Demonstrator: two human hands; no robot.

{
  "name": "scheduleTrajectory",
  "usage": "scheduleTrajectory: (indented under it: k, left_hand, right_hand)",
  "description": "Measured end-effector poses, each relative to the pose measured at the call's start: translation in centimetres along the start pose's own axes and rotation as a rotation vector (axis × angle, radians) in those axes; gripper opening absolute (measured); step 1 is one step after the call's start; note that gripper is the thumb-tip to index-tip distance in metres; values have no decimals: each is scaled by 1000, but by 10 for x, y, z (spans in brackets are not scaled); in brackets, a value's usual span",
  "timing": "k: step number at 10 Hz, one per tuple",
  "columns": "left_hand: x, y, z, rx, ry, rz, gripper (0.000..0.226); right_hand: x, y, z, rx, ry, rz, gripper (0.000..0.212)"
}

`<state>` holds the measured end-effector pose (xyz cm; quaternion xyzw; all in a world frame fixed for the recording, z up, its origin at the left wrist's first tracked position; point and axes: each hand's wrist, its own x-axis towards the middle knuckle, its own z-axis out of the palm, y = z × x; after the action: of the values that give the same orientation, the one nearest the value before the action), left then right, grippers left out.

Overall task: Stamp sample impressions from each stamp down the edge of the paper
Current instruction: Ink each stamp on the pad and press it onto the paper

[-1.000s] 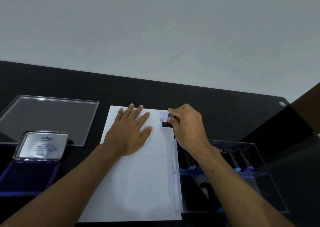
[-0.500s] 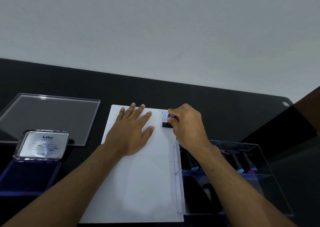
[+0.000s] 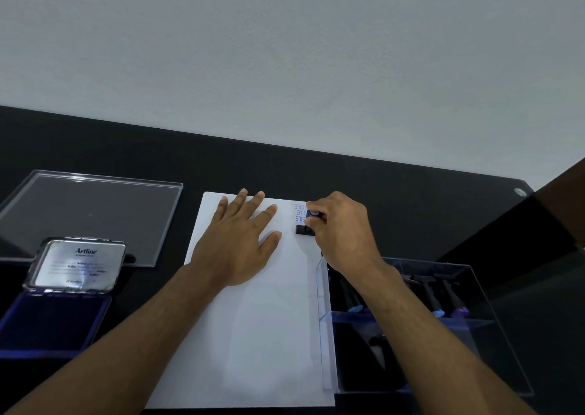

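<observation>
Head view: I'm watching the right hand (image 3: 340, 231) gripping the stamp (image 3: 304, 229) at frame centre, probably pressing beneath blue impressions (image 3: 300, 212) on the paper (image 3: 253, 335); left hand (image 3: 235, 240) lying flat, steadying.

Very little changes. The right hand (image 3: 340, 228) with the stamp (image 3: 304, 229) sits a touch nearer along the paper's (image 3: 253, 335) right edge than a second ago, so slightly more of the blue impressions (image 3: 300, 212) shows beyond the black base. Left hand (image 3: 242, 240) flat on the sheet, fingers spread a bit wider than 1.0 s ago. Most of the rest is camera drift: the view tips, everything slides slightly in frame.
</observation>
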<state>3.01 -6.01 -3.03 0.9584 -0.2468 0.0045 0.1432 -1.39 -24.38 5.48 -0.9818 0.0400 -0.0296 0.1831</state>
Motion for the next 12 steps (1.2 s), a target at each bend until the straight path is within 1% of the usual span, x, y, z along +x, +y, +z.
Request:
scheduleTrajectory:
  k: [3, 6, 9, 10, 12]
  left_hand:
    - [0, 0, 0, 16, -9, -8, 90]
    - [1, -2, 3, -2, 23, 13, 86]
    - [1, -2, 2, 5, 1, 0, 90]
    - [0, -2, 2, 6, 6, 0, 89]
    - [1, -2, 3, -2, 7, 3, 90]
  right_hand:
    - [0, 2, 1, 54, 39, 20, 32]
    - [0, 2, 2, 68, 54, 15, 26]
    - [1, 1, -1, 80, 15, 44, 29]
    - [3, 0, -2, 57, -42, 53, 29]
    - [1, 1, -1, 67, -32, 69, 31]
